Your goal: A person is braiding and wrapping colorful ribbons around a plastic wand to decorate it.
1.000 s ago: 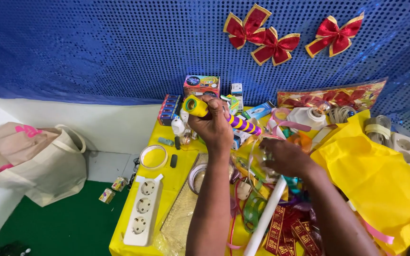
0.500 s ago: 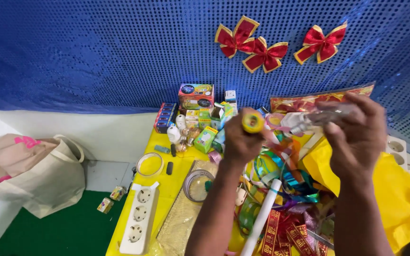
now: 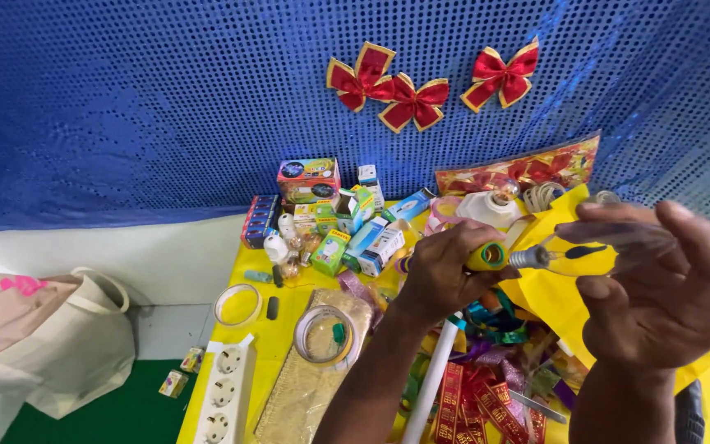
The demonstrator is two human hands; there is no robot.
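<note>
The right hand [image 3: 659, 288] pinched a clear light bulb [image 3: 593, 247] by its glass — fingers curled round it, metal screw base pointing left. The left hand [image 3: 445, 271] was closed round a small yellow socket [image 3: 487, 256], its open end facing that base, the two almost touching. Both were held up between the hands, above the yellow table [image 3: 281, 329] — crowded with ribbons [image 3: 486, 386], small boxes [image 3: 347, 230] and tape rolls [image 3: 322, 333], with little bare surface. A white power strip [image 3: 225, 393] lay at the table's left edge.

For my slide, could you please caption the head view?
Left hand holds yellow socket; right hand brings clear bulb to it.
</note>
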